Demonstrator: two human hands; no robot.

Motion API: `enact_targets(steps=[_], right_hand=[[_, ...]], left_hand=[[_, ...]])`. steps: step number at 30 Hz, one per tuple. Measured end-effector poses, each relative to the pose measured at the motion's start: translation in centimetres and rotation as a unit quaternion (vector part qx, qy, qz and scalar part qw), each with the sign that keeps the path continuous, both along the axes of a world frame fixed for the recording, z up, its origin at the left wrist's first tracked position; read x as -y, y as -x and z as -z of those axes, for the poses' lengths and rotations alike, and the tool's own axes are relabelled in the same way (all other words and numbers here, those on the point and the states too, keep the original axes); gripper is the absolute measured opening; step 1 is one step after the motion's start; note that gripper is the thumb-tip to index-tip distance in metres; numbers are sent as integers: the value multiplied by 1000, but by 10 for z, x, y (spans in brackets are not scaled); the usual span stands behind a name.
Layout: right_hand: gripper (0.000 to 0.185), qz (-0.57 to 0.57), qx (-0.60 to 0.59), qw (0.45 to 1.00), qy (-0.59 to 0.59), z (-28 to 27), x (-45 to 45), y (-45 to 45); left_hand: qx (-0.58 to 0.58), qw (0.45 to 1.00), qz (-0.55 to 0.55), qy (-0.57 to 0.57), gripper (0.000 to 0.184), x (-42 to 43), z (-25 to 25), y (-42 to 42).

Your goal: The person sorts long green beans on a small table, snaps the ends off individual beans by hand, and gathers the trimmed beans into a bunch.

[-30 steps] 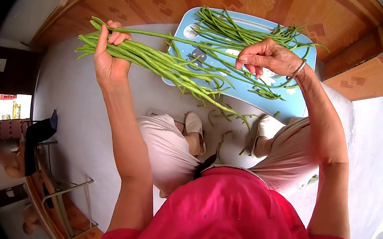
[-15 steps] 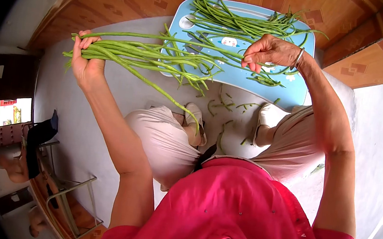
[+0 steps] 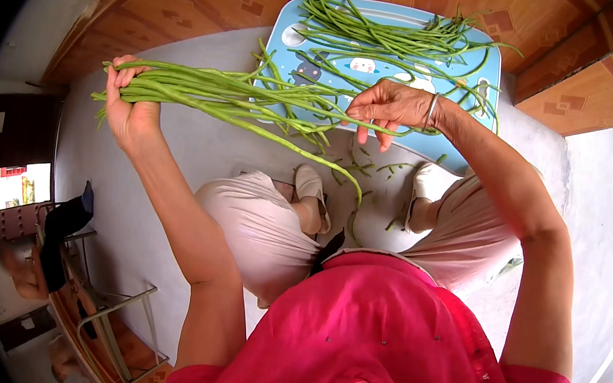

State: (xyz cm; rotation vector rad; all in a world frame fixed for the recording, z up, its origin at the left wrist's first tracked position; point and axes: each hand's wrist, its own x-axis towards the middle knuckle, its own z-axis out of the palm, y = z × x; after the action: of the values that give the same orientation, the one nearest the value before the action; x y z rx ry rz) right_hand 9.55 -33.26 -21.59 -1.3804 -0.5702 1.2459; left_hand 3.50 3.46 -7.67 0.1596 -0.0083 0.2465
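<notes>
My left hand (image 3: 132, 103) is closed around one end of a bunch of long green beans (image 3: 211, 88), held out to the left above the floor. The beans stretch rightward, and one droops down past the others toward my legs. At the bunch's right end, my right hand (image 3: 393, 110), with a bangle on its wrist, pinches a long bean between thumb and fingers. Its other fingers are loosely curled. Behind it stands a small blue table (image 3: 375, 140) with cartoon animals, and a pile of long beans (image 3: 389, 32) lies along its far side.
More long beans (image 3: 278, 83) hang over the table's left edge. Bean pieces (image 3: 395, 167) are scattered on the floor between my shoes (image 3: 310, 184). A wooden cabinet (image 3: 215, 1) stands behind the table. Another person (image 3: 25, 271) is at the far left by a metal-framed seat.
My right hand has moved left and slightly down along the beans, toward my left hand. The bunch lies more level, and the drooping bean has swung right.
</notes>
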Motion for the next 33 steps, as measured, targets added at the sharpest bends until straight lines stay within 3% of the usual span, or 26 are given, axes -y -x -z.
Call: enact_targets(steps=[4, 5, 7, 9, 11, 16, 23, 24, 28, 33], right_hand=[[29, -13, 39, 999, 7, 27, -1, -16], [26, -19, 181, 982, 55, 45, 2, -23], [20, -31, 450, 880, 147, 86, 12, -42], [16, 76, 590, 767, 241, 99, 12, -51], [15, 162, 615, 728, 258, 106, 9, -65], [16, 155, 645, 674, 324, 122, 5, -80], [17, 115, 623, 657, 409, 142, -1, -94], [14, 155, 619, 656, 403, 142, -3, -94], [10, 140, 535, 722, 416, 123, -1, -96], [16, 182, 515, 782, 301, 93, 10, -102]], left_hand=[[5, 1000, -4, -4, 3, 5, -4, 2], [8, 1000, -7, -1, 4, 9, -6, 3], [33, 999, 2, -6, 8, 16, -9, 3], [42, 999, 20, -1, 10, 19, -10, 4], [46, 998, 46, -6, 11, 25, -12, 6], [58, 996, 62, -39, 10, 36, -11, 8], [44, 995, 57, -67, 10, 41, -5, 9], [37, 995, 55, -70, 10, 41, -4, 9], [34, 992, 58, -107, 10, 42, 3, 7], [18, 981, 75, -180, 12, 52, 6, 5]])
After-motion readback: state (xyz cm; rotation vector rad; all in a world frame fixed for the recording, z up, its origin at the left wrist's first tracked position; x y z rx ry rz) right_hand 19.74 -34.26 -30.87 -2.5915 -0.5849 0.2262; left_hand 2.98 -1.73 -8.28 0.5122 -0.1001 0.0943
